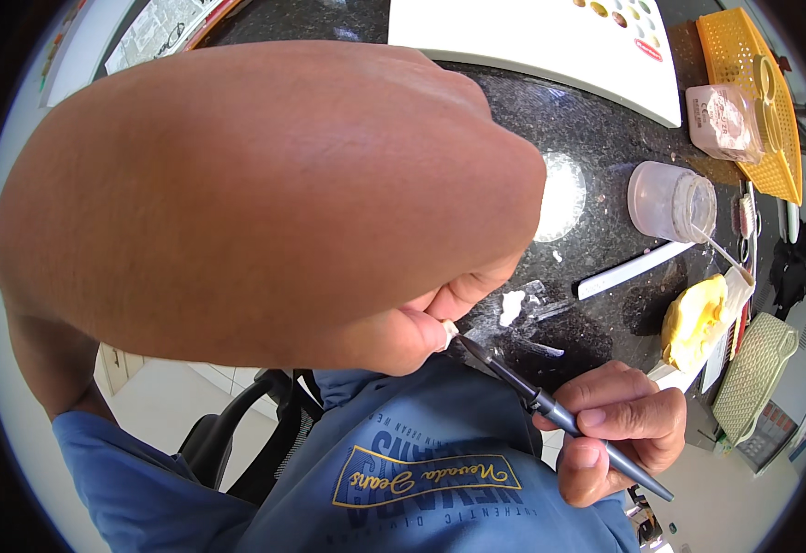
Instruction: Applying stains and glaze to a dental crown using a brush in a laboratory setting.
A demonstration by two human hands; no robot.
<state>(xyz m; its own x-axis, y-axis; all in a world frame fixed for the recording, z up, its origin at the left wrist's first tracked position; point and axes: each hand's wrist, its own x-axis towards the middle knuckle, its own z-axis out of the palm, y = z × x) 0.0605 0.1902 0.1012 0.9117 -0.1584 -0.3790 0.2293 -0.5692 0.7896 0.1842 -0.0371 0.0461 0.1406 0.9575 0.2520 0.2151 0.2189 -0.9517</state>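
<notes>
Dark countertop (551, 120) behind forearm (255, 203), jar (657, 201) beyond

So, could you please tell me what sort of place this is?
Probably a workshop, perhaps a dental lab: pen-like tool in the right hand, white residue on the speckled countertop, and a lidded jar of pinkish material.

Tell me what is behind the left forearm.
Past the left forearm, the dark counter and a white board show in part; whatever lies directly behind it is covered.
</notes>
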